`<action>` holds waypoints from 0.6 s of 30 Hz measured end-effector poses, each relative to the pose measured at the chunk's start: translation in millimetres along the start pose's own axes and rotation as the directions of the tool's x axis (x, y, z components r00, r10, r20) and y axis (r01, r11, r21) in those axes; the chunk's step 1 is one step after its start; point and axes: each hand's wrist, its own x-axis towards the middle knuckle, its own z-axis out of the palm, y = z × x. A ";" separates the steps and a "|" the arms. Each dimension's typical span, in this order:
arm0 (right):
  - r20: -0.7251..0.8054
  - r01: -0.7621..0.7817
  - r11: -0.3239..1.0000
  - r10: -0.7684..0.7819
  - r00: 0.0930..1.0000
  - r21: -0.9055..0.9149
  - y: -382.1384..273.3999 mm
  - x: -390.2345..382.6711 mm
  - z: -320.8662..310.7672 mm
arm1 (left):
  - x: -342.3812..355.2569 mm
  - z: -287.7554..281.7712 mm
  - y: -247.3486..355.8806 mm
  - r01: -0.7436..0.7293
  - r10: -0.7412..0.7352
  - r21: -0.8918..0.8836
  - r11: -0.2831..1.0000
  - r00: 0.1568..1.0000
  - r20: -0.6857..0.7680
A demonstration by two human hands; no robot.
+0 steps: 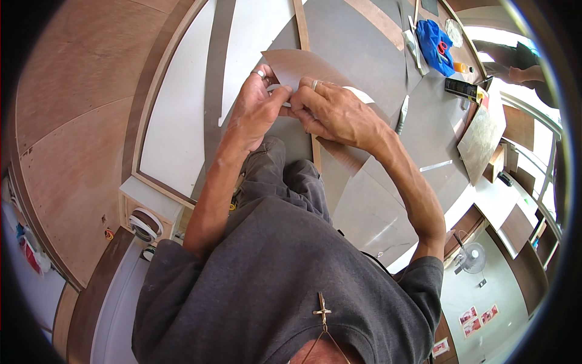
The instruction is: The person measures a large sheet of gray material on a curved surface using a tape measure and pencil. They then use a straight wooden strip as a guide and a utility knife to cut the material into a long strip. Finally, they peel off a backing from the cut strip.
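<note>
Both hands meet above a grey work surface [345, 30], around a curved brown wood-grain sheet [309, 65]. My left hand [254, 109] is closed on the sheet's left part, its thumb pointing toward the other hand. Close against it, my right hand [330, 112] is closed with its fingertips pinched at the sheet; a ring shows on one finger. A thin white strip [276, 89] runs between the fingertips, and a white piece [361, 94] shows past the right knuckles. Exactly what each fingertip grips is partly hidden. Below the right wrist another wood-grain part [342, 155] shows.
Right of my hands lies a slim grey cutter knife [402, 115]. Farther off are a blue bag [435, 45] with red-handled scissors [442, 48], an orange bottle [462, 68] and a dark can [462, 88]. A fan [471, 258] stands lower right. Another person's arm [524, 74] appears far right.
</note>
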 end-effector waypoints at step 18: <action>0.093 -0.209 0.892 0.187 0.978 0.401 0.3 -1.0 -13.1 | -5.7 -8.5 6.5 0.006 -0.005 0.023 1.000 0.997 -0.074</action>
